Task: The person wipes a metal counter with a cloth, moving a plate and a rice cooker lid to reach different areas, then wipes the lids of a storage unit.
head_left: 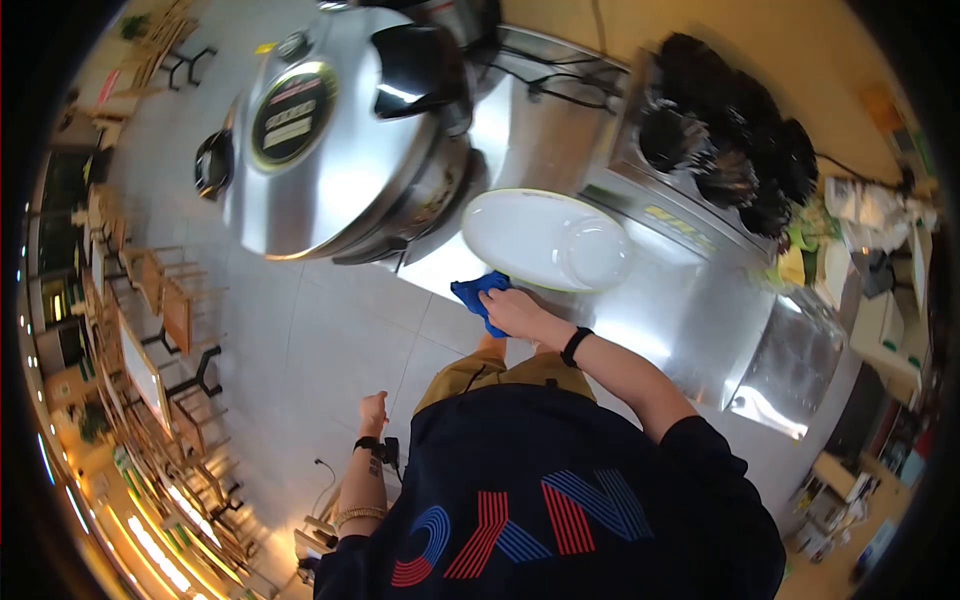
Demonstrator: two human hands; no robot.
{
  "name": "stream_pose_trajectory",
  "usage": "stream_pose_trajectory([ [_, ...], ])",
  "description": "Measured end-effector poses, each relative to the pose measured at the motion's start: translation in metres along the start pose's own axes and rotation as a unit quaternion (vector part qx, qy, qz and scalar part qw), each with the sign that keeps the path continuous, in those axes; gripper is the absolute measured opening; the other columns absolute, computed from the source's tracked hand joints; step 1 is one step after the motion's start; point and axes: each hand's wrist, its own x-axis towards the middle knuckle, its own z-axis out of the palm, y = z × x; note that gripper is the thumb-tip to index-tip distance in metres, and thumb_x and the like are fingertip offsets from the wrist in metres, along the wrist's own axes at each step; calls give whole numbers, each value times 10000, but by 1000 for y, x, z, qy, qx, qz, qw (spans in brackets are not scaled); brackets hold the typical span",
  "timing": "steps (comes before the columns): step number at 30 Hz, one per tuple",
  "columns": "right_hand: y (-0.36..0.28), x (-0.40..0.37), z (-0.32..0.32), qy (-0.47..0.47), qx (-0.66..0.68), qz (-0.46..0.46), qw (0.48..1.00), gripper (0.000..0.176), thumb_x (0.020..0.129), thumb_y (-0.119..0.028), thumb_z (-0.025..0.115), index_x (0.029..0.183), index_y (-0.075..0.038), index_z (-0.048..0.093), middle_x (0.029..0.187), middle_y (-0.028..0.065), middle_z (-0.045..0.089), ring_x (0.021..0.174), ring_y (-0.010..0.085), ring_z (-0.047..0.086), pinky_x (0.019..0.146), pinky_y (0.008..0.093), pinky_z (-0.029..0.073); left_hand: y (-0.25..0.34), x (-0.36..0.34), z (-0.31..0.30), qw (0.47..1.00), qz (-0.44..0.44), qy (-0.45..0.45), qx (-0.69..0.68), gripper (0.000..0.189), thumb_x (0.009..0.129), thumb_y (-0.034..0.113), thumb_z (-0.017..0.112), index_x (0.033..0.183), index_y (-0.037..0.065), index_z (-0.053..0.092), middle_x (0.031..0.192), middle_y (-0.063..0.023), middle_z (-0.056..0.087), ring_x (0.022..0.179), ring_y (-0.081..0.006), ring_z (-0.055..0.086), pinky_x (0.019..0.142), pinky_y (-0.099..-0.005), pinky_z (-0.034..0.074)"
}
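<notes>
My right hand (512, 312), with a black band at the wrist, is closed on a crumpled blue cloth (484, 295) at the front edge of the steel counter (690, 310). Just beyond the cloth lies a white oval plate (520, 240) with a thin green rim and a round shape towards its right end. My left hand (373, 412) hangs low over the floor at my side, fingers curled, and nothing shows in it. A strap with a small black device sits on that wrist.
A large steel cooker (340, 150) with black handles stands left of the plate. Behind the plate, a steel box (625, 150) holds several dark, ruffled items (715, 140). Black cables (565, 80) cross the counter's back. Wooden tables and chairs (178, 318) line the far left.
</notes>
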Motion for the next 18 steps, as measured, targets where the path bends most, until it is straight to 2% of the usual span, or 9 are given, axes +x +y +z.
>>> stream_pose_trajectory([
  [2, -14, 48, 0, -50, -24, -25, 998, 422, 882, -133, 626, 1265, 44, 613, 1039, 180, 693, 907, 346, 714, 754, 438, 584, -27, -7, -5, 998, 59, -13, -2, 309, 856, 248, 669, 792, -53, 643, 570, -98, 530, 419, -239, 526, 380, -404, 439],
  [3, -21, 72, 0, -56, -28, -39, 997, 422, 882, -133, 626, 1265, 44, 613, 1039, 180, 693, 907, 346, 714, 754, 438, 584, -33, -13, -4, 999, 52, -8, -15, 309, 856, 248, 669, 792, -53, 643, 570, -98, 530, 419, -239, 526, 380, -404, 439],
  [5, -36, 113, 2, -78, -59, -57, 994, 442, 882, -92, 641, 1300, 40, 584, 1076, 187, 685, 954, 349, 708, 799, 445, 583, -47, -26, -4, 997, 44, 22, -56, 196, 823, 155, 676, 749, -11, 602, 617, -89, 549, 475, -213, 541, 398, -388, 453],
  [7, -53, 144, 4, -43, -65, -67, 995, 336, 907, -103, 618, 1220, 20, 596, 1031, 192, 684, 900, 360, 715, 791, 449, 580, -69, -22, -1, 996, 28, 26, -84, 153, 809, 106, 675, 735, 13, 577, 635, -84, 557, 498, -200, 543, 411, -377, 461],
  [8, -62, 156, 2, -97, -53, -34, 993, 488, 882, -87, 663, 1335, 48, 541, 1137, 192, 656, 1055, 353, 680, 873, 441, 568, -79, -19, 3, 994, 22, 27, -102, 144, 794, 56, 674, 721, 38, 551, 653, -79, 565, 520, -187, 545, 424, -365, 469],
  [9, -64, 158, 6, -103, -57, -40, 992, 488, 882, -87, 663, 1335, 48, 541, 1137, 192, 656, 1055, 353, 680, 873, 441, 568, -86, -20, 7, 993, 16, 26, -110, 144, 794, 56, 674, 721, 38, 551, 653, -79, 565, 520, -187, 545, 424, -365, 469],
  [11, -66, 154, 13, -50, -86, -36, 994, 494, 886, -106, 662, 1341, 42, 541, 1126, 188, 652, 1021, 352, 686, 847, 439, 573, -96, -20, 19, 990, 17, 14, -136, 155, 764, -18, 661, 742, 68, 533, 655, -60, 563, 527, -182, 552, 445, -349, 478],
  [15, -51, 88, -4, -86, -55, -20, 995, 517, 882, -122, 662, 1368, 5, 540, 1121, 184, 640, 985, 342, 688, 804, 441, 572, -97, -21, 45, 993, 17, 4, -116, 166, 742, -64, 638, 784, 73, 554, 661, -46, 564, 535, -168, 554, 458, -328, 469],
  [18, -31, 11, -12, -84, -51, 25, 995, 539, 877, -138, 657, 1399, -61, 549, 1088, 166, 628, 927, 333, 685, 760, 443, 570, -99, 15, 56, 990, 55, -69, -111, 187, 714, -83, 631, 805, 70, 571, 666, -38, 576, 545, -164, 575, 476, -313, 464],
])
